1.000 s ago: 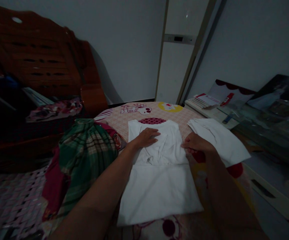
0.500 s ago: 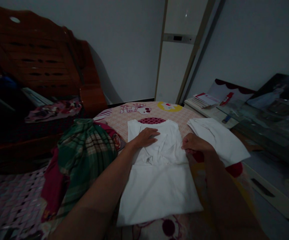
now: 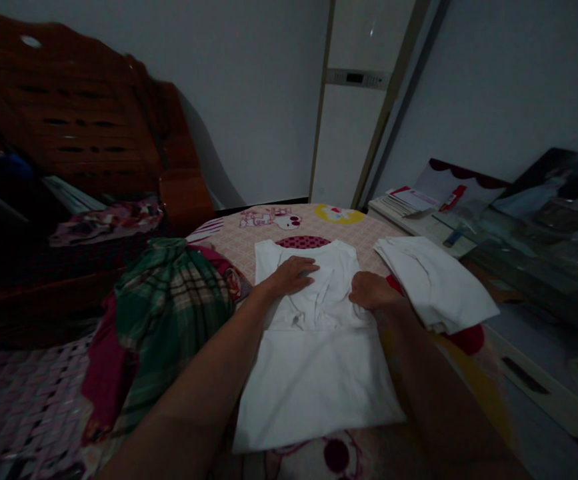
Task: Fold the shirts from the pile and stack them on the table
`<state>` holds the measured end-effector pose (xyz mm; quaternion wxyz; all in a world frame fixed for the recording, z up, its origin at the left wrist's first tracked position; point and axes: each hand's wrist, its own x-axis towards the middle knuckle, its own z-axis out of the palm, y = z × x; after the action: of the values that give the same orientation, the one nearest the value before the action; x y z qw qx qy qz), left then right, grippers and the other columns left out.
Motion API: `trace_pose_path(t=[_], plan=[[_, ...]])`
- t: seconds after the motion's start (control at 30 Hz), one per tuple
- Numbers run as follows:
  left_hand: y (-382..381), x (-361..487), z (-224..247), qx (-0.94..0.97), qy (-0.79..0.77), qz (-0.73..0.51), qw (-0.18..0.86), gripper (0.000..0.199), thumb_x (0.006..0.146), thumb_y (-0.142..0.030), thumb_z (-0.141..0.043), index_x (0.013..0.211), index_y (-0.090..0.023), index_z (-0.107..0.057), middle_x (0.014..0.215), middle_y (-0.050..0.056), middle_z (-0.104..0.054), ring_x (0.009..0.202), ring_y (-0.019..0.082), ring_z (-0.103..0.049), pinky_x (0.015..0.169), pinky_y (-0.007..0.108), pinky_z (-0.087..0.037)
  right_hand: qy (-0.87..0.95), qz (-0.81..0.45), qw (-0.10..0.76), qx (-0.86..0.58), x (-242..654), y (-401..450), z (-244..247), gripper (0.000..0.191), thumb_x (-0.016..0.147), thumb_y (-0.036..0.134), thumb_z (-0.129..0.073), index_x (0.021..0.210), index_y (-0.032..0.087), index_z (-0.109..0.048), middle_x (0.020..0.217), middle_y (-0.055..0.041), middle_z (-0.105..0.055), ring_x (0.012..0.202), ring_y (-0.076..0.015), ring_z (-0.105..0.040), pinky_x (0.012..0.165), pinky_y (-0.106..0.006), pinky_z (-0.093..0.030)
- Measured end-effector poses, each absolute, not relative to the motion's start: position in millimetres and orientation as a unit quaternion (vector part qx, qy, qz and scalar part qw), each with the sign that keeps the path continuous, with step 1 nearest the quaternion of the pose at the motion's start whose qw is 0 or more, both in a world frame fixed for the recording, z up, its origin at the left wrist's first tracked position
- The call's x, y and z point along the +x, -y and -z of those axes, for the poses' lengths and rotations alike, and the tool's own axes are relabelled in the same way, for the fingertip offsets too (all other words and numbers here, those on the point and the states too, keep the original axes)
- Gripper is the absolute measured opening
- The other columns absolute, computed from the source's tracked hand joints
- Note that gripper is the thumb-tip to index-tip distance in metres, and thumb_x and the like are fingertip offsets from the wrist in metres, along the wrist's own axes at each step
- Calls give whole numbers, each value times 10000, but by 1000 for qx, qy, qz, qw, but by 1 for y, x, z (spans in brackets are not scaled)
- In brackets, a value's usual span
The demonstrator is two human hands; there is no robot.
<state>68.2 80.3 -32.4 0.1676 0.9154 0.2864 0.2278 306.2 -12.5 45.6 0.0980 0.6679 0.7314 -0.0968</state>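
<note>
Left hand [image 3: 291,276]: fingers extended, slightly parted, flat on white sleeveless cloth garment [image 3: 319,380]. Right hand [image 3: 373,291]: curled at garment's 2 o'clock edge — pinch, cannot tell. Lower part spread flat; upper part creased — unfolded. Pink patterned tablecloth [image 3: 253,233] beneath.

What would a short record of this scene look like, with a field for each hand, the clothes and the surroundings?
left hand: resting spread on the upper part of the white garment; hand at
right hand: fingers curled at the garment's right edge; hand at
garment state: laid out, wrinkled in the upper half, smoother below
right of it: folded white cloth
left of it: green plaid cloth in a loose heap
surface: round-edged table with a patterned cover
behind, left: wooden seat
lighting: dim
</note>
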Motion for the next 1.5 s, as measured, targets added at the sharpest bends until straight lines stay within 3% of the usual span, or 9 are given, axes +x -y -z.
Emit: trace_pose_path(t=[0.1,0.23,0.4,0.57,0.67,0.8,0.93,1.23,1.5], plan=[[-78,69,28,909,-300,-226,180,410,880,-354,-592,1260,-205,-628,1373,123,-568,1245,254,-525,1085,403,-367,-720,182,38,668,315,14,-50,137,704,199,-536,606,156,-621,655,-105,-696,626,-195,-664,562,-241,-458],[-71,73,8,887,-324,-227,238,379,839,-326,-637,1198,-210,-671,1341,98,-602,1232,240,-541,1082,357,-372,-643,390,-146,643,332,15,-53,167,677,198,-518,511,187,-514,450,-11,-578,385,-113,-517,418,-204,-390],[-47,90,-34,838,-256,-227,425,360,873,-378,-599,1156,-176,-695,1100,84,-722,1007,199,-660,891,278,-488,-540,502,-399,545,342,7,-43,156,698,283,-576,575,201,-526,489,4,-599,415,-113,-527,445,-212,-443],[-20,112,-53,829,-246,-239,441,775,840,-406,-657,1509,-214,-317,1212,129,-674,1018,210,-665,819,292,-516,-445,558,-512,477,320,1,-34,119,677,285,-670,686,198,-590,589,5,-657,526,-146,-616,558,-265,-544],[-18,123,-46,848,-305,-285,327,814,744,-335,-754,1465,-191,-404,1284,141,-637,1089,254,-642,882,334,-509,-429,568,-534,456,304,1,-35,129,678,281,-694,711,182,-619,662,-32,-706,605,-161,-667,618,-266,-563],[-35,122,-33,811,-399,-350,249,430,807,-96,-576,1227,-153,-649,1204,104,-689,1040,213,-659,918,310,-496,-439,555,-541,454,303,0,-35,203,687,341,-726,743,160,-653,719,-68,-734,637,-168,-690,649,-281,-579],[-60,94,-23,748,-543,-316,212,341,797,-105,-553,1090,-148,-725,1062,85,-738,1003,226,-661,908,307,-490,-416,494,-563,515,321,-5,-29,186,691,326,-713,732,151,-663,646,-58,-719,532,-151,-660,520,-245,-546],[-78,64,-2,701,-615,-274,235,337,758,-153,-543,1022,-114,-748,971,127,-739,957,254,-660,865,325,-484,-378,390,-568,619,333,-15,-6,112,706,241,-659,650,158,-610,515,-18,-652,414,-121,-584,409,-208,-491],[-80,63,4,671,-590,-351,280,248,654,-115,-568,834,-142,-736,784,92,-703,871,253,-644,784,333,-483,-437,299,-470,707,340,-58,4,166,834,274,-503,926,181,-605,505,24,-603,358,-101,-510,363,-188,-406]])
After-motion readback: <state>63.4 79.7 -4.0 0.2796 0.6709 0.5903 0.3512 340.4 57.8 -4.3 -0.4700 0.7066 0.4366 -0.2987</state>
